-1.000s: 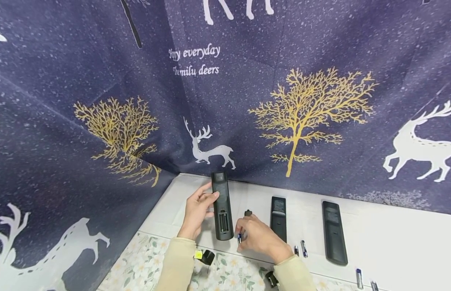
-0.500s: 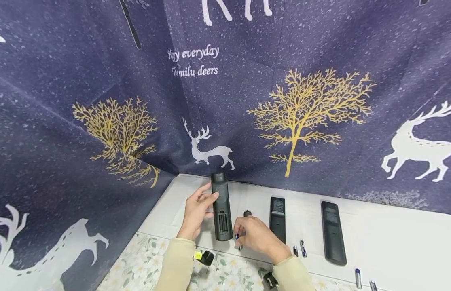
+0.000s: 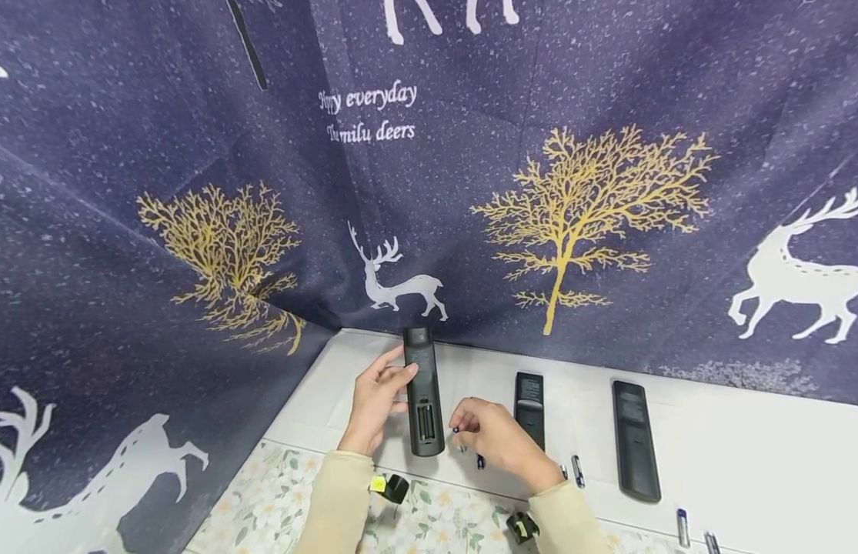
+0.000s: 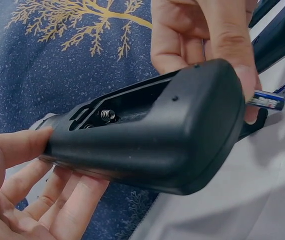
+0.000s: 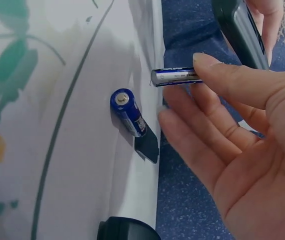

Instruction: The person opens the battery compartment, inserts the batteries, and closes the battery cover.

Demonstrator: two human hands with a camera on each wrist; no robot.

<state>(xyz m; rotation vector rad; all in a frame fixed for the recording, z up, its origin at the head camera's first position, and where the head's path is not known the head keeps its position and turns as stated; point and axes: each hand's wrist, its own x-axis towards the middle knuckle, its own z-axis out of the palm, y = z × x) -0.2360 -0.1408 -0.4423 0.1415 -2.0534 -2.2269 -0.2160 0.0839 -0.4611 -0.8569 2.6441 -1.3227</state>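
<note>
My left hand (image 3: 375, 400) grips a black remote control (image 3: 422, 385) by its side, thumb on its back face. Its battery compartment (image 3: 425, 422) is uncovered, and a coil spring (image 4: 107, 115) shows inside in the left wrist view. Just right of the remote, my right hand (image 3: 498, 438) pinches a blue-and-silver battery (image 5: 176, 76) between thumb and fingers, apart from the compartment. Below that hand, a second battery (image 5: 130, 115) lies on the white table surface against a small black piece (image 5: 147, 147), which looks like a battery cover.
Two more black remotes, a nearer one (image 3: 529, 408) and a farther one (image 3: 636, 442), lie to the right. Several loose batteries lie around them, including one (image 3: 577, 471) between the two and one (image 3: 682, 528) near the front edge. A dark patterned cloth (image 3: 429, 192) hangs behind.
My right hand has risen slightly from the table with the battery pinched in it, uncovering another battery beneath. The black piece behind the hand has gone out of the head view. The left hand stays put.
</note>
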